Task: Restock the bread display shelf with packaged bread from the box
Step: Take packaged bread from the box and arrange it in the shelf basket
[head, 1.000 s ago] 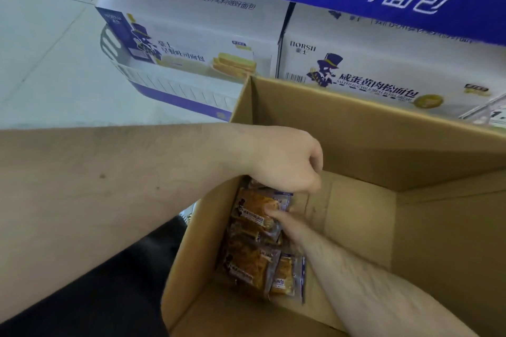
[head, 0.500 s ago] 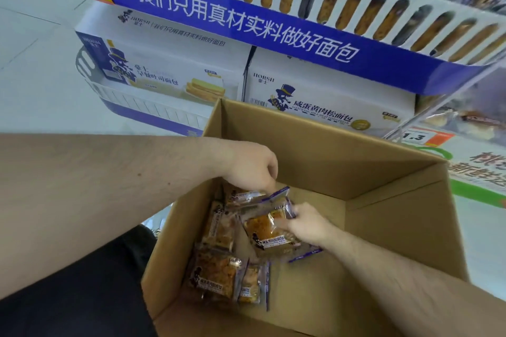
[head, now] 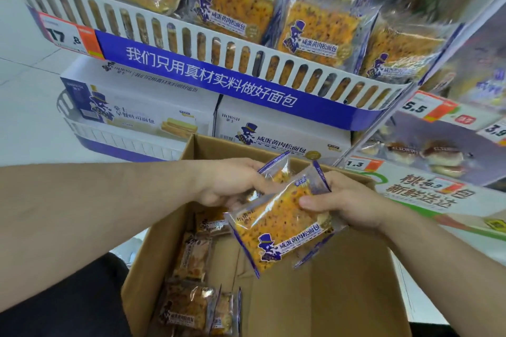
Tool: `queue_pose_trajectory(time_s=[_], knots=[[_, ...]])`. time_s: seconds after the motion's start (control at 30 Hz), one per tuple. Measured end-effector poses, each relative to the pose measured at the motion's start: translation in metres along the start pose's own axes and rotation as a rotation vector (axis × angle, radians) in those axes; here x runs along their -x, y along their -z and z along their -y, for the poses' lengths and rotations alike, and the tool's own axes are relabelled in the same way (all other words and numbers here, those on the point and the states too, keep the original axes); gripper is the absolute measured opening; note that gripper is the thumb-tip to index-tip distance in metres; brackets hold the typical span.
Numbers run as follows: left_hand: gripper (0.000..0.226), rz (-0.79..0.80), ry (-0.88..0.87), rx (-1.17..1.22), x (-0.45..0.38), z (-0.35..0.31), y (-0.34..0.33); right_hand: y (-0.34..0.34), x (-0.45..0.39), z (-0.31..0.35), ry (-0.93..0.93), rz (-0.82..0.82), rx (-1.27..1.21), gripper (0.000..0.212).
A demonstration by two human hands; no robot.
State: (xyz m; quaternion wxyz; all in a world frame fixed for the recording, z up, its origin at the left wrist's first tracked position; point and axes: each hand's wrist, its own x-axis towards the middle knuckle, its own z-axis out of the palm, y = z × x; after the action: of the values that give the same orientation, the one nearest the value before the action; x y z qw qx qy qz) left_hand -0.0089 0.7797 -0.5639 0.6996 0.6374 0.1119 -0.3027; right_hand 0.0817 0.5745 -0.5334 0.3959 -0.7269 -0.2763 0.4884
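Both hands are raised above the open box [head: 328, 295], each with bread in it. The right hand [head: 353, 204] grips a packet [head: 282, 230] at its upper right end, thumb pressed on the clear front and fingers curled behind. The left hand [head: 232, 183] pinches a second packet [head: 276, 171] that sits behind and partly under the first; motion blur and the overlap make it hard to say whether this hand also touches the front packet.

The front packet lies tilted, its long axis running from lower left near the box's middle up to the right hand, label facing the camera. The shelf [head: 246, 63] stands directly ahead and above, its slatted white fence topped by upright packets of the same bread. So the move ahead looks like a lift up and forward over that fence, and the packet would probably need turning upright to match its neighbours.

The right hand, holding the front packet free of anything before it, seems better placed to go first; the most open room on the shelf appears to be toward its left.

More packets [head: 189, 306] lie along the box's left wall, so restocking is well short of finished.
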Motion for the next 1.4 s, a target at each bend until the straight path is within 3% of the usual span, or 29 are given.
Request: queue_pose_trajectory(time_s=[0.1, 0.2, 0.3, 0.4, 0.53, 0.7, 0.83, 0.97, 1.13, 1.23, 1.4], knots=[[0.018, -0.128, -0.066, 0.123, 0.003, 0.001, 0.006, 0.005, 0.014, -0.002, 0.064, -0.204, -0.328, 0.055], [0.017, -0.248, -0.114, 0.305, 0.007, -0.001, 0.011, 0.011, 0.025, 0.01, 0.122, -0.408, -0.631, 0.038], [0.015, -0.308, -0.124, 0.445, 0.009, -0.008, 0.009, 0.012, 0.026, 0.018, 0.19, -0.469, -0.867, 0.034], [0.019, -0.294, -0.127, 0.507, 0.011, -0.013, 0.003, 0.007, 0.019, 0.019, 0.15, -0.48, -0.918, 0.038], [0.029, -0.292, -0.126, 0.538, 0.012, -0.015, -0.009, -0.004, 0.007, 0.018, 0.055, -0.461, -0.826, 0.036], [0.061, -0.226, -0.135, 0.435, 0.016, -0.019, -0.008, -0.017, -0.006, 0.006, -0.025, -0.542, -0.62, 0.033], [0.055, -0.259, -0.107, 0.111, 0.018, -0.016, -0.011, -0.033, -0.012, -0.002, -0.007, -0.646, -0.412, 0.037], [0.034, -0.282, -0.029, 0.12, 0.016, -0.009, -0.009, -0.044, -0.018, -0.013, -0.042, -0.724, -0.255, 0.052], [0.025, -0.387, 0.059, 0.016, 0.016, 0.003, 0.015, -0.05, -0.033, -0.026, -0.146, -0.55, -0.224, 0.052], [0.031, -0.499, 0.067, -0.119, 0.019, 0.013, 0.03, -0.059, -0.054, -0.051, -0.345, -0.467, -0.318, 0.072], [0.047, -0.509, 0.117, -0.43, 0.021, 0.028, 0.038, -0.114, -0.101, -0.123, -0.576, -0.257, 0.002, 0.047]])
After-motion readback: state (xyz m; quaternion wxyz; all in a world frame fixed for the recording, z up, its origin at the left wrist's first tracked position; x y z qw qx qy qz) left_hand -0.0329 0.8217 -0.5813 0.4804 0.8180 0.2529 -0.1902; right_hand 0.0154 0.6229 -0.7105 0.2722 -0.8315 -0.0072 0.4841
